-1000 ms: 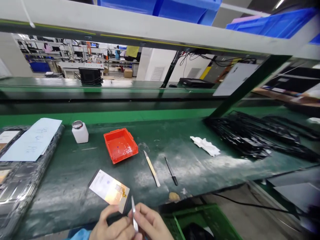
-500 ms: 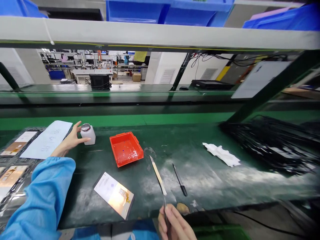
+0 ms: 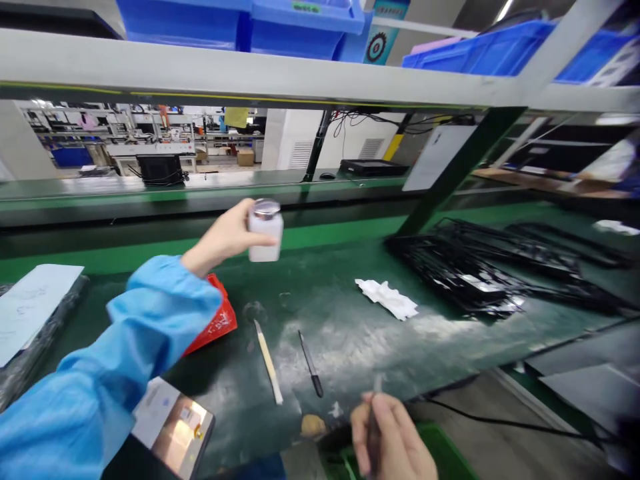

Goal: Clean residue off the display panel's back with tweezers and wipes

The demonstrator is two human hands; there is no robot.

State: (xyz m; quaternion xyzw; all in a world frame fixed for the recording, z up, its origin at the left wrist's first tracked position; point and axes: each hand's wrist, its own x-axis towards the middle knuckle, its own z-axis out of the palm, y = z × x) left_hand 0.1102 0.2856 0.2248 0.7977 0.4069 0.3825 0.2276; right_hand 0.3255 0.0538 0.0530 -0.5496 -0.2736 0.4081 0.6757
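Observation:
My left hand [image 3: 227, 233] grips a small white bottle [image 3: 265, 241] with a silver metal cap and holds it up above the bench. Low in the view, my right hand [image 3: 393, 437] is closed around a slim metal tool [image 3: 373, 433]; it is blurred, and I cannot tell its exact kind. A light-handled craft knife [image 3: 269, 363] and a dark pen-like tool [image 3: 311, 363] lie on the bench between the hands. Partly hidden by my left sleeve are a red tray [image 3: 220, 323] and a flat screen panel [image 3: 183, 427] with a shiny copper-coloured part.
Crumpled white tissue [image 3: 386, 299] lies right of the tools. A tangle of thin black frames [image 3: 450, 267] covers the bench farther right. At left, a paper sheet [image 3: 37, 300] rests on a plastic tray. Overhead runs a shelf [image 3: 300, 77] with blue bins [image 3: 305, 30].
My left hand has taken hold of the white bottle, lifted it and carried it right. My right hand has moved slightly right with the metal tool. The view has turned right.

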